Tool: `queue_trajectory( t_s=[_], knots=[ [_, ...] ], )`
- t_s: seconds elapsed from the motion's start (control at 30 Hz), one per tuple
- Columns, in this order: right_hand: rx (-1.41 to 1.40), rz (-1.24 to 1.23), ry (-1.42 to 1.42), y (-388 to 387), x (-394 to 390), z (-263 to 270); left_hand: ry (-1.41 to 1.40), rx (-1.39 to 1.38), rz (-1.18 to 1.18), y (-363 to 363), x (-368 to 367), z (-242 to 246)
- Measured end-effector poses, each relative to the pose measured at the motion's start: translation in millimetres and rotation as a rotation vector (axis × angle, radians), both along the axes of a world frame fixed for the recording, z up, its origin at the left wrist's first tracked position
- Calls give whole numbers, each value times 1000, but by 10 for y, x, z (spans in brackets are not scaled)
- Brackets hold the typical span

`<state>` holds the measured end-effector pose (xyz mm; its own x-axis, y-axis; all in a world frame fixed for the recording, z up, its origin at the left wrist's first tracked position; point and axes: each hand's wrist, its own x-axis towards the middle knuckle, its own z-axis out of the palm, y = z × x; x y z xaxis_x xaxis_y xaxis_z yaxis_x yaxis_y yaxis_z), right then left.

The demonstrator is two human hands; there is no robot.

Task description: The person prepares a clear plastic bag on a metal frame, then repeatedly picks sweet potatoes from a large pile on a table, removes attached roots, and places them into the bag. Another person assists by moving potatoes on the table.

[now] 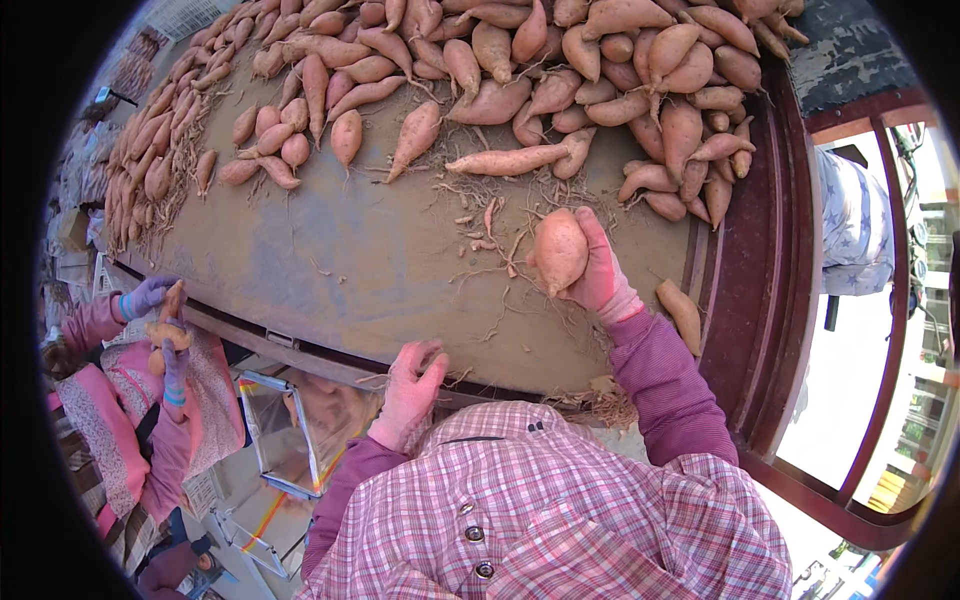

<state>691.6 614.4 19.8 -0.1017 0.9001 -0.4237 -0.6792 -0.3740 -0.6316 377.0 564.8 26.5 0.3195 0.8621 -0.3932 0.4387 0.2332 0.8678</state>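
A plump sweet potato (561, 253) is gripped in my right hand (602, 274), which wears a pink glove and is above the brown truck bed (360, 255). My left hand (411, 390), also in a pink glove, is at the near edge of the bed with its fingers curled and slightly apart; I see nothing in it. Root scraps (491, 225) lie scattered left of the held sweet potato. Another sweet potato (681, 316) lies by my right forearm. Ahead, a long sweet potato (510, 160) lies in front of a large heap of sweet potatoes (491, 101).
Another heap of sweet potatoes (154, 142) covers the left side of the bed. A dark red metal rail (765, 300) borders it on the right. At left, a co-worker's gloved hands (174, 352) hold sweet potatoes. Beside me stands a frame holding a clear plastic bag (281, 427).
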Motion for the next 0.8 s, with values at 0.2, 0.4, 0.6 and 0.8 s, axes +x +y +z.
queue_trajectory(
  t_s=[0.2,0.4,0.6,0.8],
  knots=[
    [-131,104,315,-246,-223,153,-411,-256,-4,374,636,383],
    [268,255,-880,-227,-949,452,-578,-414,266,359,710,771],
    [179,451,-749,-103,-1662,661,-1271,-532,392,128,-224,648],
    [116,608,-641,145,-2268,759,-1645,-546,849,-749,-1486,667]
  ],
)
